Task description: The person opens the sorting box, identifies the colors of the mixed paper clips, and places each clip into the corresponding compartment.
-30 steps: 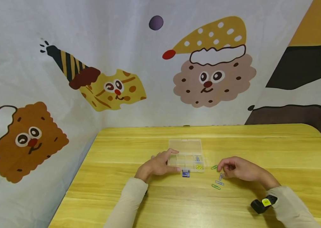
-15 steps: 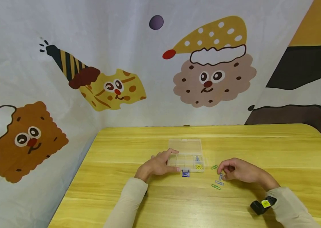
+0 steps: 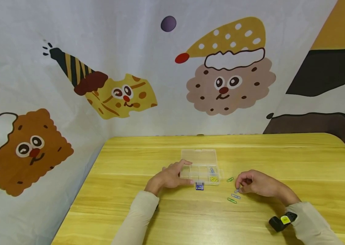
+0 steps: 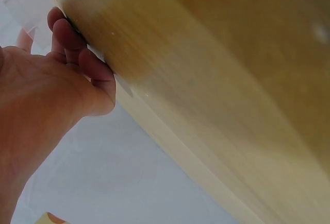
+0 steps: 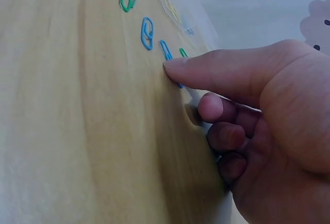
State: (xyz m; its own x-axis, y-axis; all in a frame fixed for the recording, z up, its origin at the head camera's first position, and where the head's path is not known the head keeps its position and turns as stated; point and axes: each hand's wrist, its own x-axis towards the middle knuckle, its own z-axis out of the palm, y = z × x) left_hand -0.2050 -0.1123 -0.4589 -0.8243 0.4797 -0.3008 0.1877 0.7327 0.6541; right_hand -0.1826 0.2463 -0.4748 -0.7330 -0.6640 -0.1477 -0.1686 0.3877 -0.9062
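A clear plastic compartment box (image 3: pixel 194 169) stands on the table with its lid (image 3: pixel 198 156) laid back. My left hand (image 3: pixel 172 175) grips its left side, thumb at the front edge and index finger near the hinge. Yellow paper clips (image 3: pixel 213 179) fill the front right compartment; a blue one (image 3: pixel 212 170) lies behind them. To the right, my right hand (image 3: pixel 259 183) pinches a blue paper clip (image 5: pixel 165 49) at the tabletop, its end partly hidden by the thumb. Nearby lie another blue paper clip (image 3: pixel 235 196) and two green ones, the near green paper clip (image 3: pixel 232 200) and the far green paper clip (image 3: pixel 230 179).
A small blue-edged tab (image 3: pixel 199 186) sits at the box's front edge. The wooden table (image 3: pixel 191 221) reaches back to a cartoon-printed cloth (image 3: pixel 166 68). A black wrist camera (image 3: pixel 279 223) is strapped at the right sleeve.
The right fingers have moved slightly right and closed on the blue paper clip, which now shows less from above. The left hand and the box have stayed put.
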